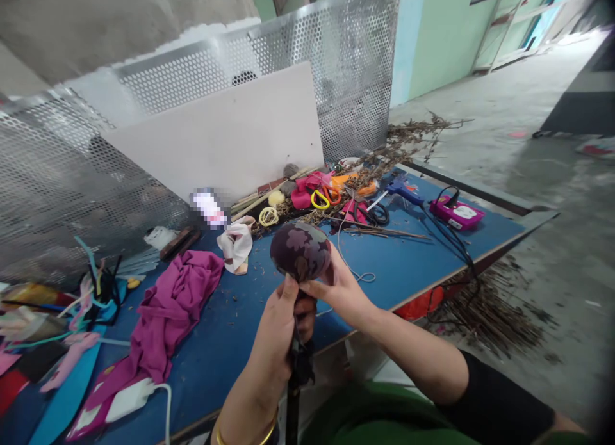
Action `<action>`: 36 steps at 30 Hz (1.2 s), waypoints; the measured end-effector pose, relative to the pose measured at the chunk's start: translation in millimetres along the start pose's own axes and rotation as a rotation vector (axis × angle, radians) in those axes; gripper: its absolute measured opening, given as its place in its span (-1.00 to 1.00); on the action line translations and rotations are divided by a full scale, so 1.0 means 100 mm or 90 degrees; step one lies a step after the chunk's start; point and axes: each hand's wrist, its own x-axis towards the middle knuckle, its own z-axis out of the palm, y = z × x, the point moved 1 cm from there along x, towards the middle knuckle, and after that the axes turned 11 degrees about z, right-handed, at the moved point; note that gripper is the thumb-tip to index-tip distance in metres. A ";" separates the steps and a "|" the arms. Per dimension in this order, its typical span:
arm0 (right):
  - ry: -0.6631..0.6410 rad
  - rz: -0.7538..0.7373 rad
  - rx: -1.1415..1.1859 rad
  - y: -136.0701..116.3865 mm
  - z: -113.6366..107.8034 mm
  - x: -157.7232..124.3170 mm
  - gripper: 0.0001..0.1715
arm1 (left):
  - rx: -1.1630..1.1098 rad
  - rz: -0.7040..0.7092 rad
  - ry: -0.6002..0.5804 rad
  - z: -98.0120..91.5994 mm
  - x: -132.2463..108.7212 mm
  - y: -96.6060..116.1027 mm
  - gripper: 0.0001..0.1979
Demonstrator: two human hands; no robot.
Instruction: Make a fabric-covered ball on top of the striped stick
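A rounded, ball-like head wrapped in dark camouflage-patterned cloth [300, 250] is held up over the near edge of the table. Below it runs a dark stick [293, 400], with bunched dark material around its upper part. My left hand [283, 323] is closed around the stick just under the ball, thumb pressed against the cloth. My right hand [339, 285] grips the ball's right side and underside, its thumb meeting the left thumb at the base. Part of the right fingers is hidden behind the ball.
The blue table [269, 298] carries a purple cloth [175, 304], white cloth [236, 245], yellow-handled scissors [320, 200], a blue glue gun [403, 191] and a magenta power strip [456, 212] with trailing cables. Dry stalks [490, 310] lie beside it. A perforated metal screen [355, 67] stands behind.
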 end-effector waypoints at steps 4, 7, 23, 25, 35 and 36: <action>0.043 -0.010 -0.011 -0.24 -0.11 0.00 0.18 | 0.035 0.003 -0.024 0.07 -0.08 0.02 -0.38; 0.049 -0.004 -0.125 -0.52 -0.10 0.02 0.25 | 0.069 0.038 -0.005 0.13 -0.18 0.04 -0.41; 0.122 -0.166 -0.169 -0.29 0.18 -0.11 -0.16 | 0.166 0.115 0.127 0.17 -0.36 0.04 -0.36; 0.108 -0.191 -0.152 -0.21 0.17 -0.11 -0.15 | 0.168 0.132 0.130 0.16 -0.35 0.02 -0.38; 0.001 -0.099 -0.134 -0.37 -0.02 -0.16 -0.07 | 0.225 0.183 0.117 0.09 -0.32 -0.01 -0.47; 0.018 -0.091 -0.152 -0.46 -0.04 -0.15 -0.07 | 0.237 0.194 0.112 0.09 -0.32 -0.01 -0.47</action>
